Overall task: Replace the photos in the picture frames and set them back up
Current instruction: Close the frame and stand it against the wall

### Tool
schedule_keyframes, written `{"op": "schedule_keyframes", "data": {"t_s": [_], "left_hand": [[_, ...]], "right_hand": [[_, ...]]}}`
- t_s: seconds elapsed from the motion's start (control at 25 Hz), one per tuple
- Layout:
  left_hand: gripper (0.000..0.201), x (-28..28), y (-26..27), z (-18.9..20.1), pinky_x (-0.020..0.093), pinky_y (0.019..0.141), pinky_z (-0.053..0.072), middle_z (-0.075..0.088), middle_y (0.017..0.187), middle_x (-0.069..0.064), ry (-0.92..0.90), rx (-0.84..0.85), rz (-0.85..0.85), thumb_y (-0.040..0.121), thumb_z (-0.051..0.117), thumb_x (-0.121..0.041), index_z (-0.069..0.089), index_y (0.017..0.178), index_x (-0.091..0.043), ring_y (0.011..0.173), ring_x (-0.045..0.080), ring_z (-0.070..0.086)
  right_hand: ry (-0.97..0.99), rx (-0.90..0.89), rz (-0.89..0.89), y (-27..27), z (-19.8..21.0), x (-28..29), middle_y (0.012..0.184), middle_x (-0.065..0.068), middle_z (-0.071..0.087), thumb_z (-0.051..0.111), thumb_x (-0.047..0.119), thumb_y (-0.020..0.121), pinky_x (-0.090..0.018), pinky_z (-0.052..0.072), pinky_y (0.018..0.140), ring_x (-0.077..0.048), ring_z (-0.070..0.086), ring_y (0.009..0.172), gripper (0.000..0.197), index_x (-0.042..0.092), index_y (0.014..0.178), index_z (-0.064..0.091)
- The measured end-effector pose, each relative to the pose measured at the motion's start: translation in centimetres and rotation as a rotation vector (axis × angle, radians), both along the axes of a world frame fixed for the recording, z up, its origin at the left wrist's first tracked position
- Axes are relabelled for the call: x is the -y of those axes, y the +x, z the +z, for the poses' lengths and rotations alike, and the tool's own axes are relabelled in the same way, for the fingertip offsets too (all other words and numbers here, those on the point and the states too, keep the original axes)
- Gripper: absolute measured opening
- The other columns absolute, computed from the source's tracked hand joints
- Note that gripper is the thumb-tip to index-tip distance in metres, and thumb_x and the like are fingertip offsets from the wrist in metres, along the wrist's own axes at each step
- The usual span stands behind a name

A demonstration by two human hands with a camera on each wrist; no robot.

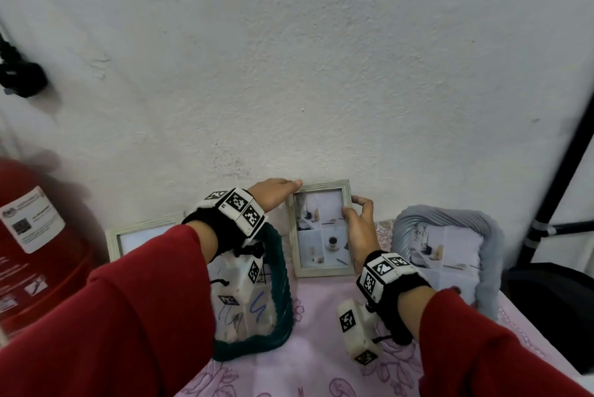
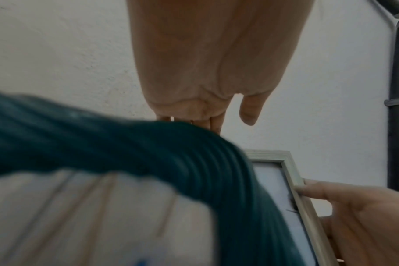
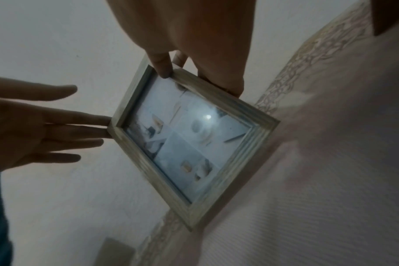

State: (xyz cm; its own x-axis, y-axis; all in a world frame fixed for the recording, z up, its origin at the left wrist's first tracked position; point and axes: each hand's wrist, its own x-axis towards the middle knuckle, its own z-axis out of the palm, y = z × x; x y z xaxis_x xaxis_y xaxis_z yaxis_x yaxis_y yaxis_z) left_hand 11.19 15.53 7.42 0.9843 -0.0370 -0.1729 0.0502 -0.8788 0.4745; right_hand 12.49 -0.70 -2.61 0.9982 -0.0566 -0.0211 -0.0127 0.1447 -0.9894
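A pale wooden picture frame [image 1: 321,229] with a four-part photo stands on the pink cloth against the wall. My right hand [image 1: 358,216] pinches its right edge, thumb on the front and fingers behind, as the right wrist view shows at the frame [image 3: 189,136]. My left hand [image 1: 279,192] is flat, its straight fingertips [image 3: 103,124] touching the frame's top left corner. A teal ribbed frame [image 1: 276,300] holding a scribbled sheet leans under my left wrist and fills the left wrist view [image 2: 148,147].
Another pale frame [image 1: 141,236] stands at the left, partly behind my sleeve. A fluffy blue-grey frame [image 1: 450,252] with a photo stands at the right. A red fire extinguisher [image 1: 32,252] is far left, a black stand [image 1: 559,187] far right.
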Motion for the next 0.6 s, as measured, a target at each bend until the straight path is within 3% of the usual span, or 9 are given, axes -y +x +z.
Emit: {"op": "schedule_keyframes", "data": {"t_s": [0.28,0.6], "left_hand": [[0.058,-0.23,-0.51,0.14,0.032,0.114,0.019,0.031,0.152,0.006,0.035,-0.004,0.007,0.098,0.027,-0.048,0.034,0.144,-0.014,0.141,0.023,0.028],[0.058,-0.17,-0.97,-0.27,0.033,0.114,0.020,0.032,0.151,0.007,0.068,-0.027,0.007,0.097,0.028,-0.050,0.036,0.142,-0.015,0.140,0.024,0.029]], "right_hand": [[0.050,-0.038,0.018,0.57,0.16,-0.02,0.097,-0.018,0.058,0.043,0.010,0.093,-0.051,0.048,0.088,-0.029,0.057,0.088,0.021,0.027,0.106,0.042],[-0.028,-0.072,0.006,0.60,-0.64,0.51,0.100,-0.019,0.057,0.044,0.009,0.093,-0.049,0.047,0.091,-0.028,0.056,0.088,0.019,0.021,0.109,0.041]]}}
